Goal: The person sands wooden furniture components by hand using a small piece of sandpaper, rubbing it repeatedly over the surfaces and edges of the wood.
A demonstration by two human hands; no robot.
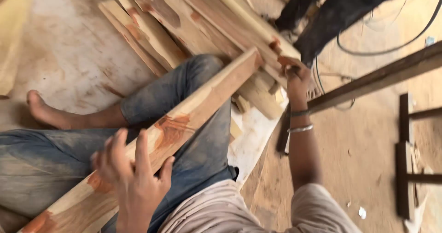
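Note:
A long pale wooden plank [198, 108] with orange-red patches lies slantwise across my lap, over my blue jeans [202, 154]. My left hand [131, 168] grips its near part, fingers curled over the upper edge. My right hand [297, 78], with two bangles on the wrist, reaches forward to a pile of similar planks [184, 21]. Its fingers are closed over the near end of one plank of that pile. My bare foot [41, 111] rests on the floor at the left.
A dark wooden rail [377, 78] runs slantwise at the right, with a dark wooden frame [405, 168] below it. A black cable [368, 51] loops on the dusty floor. Another person's dark trouser legs [331, 12] stand at the top right.

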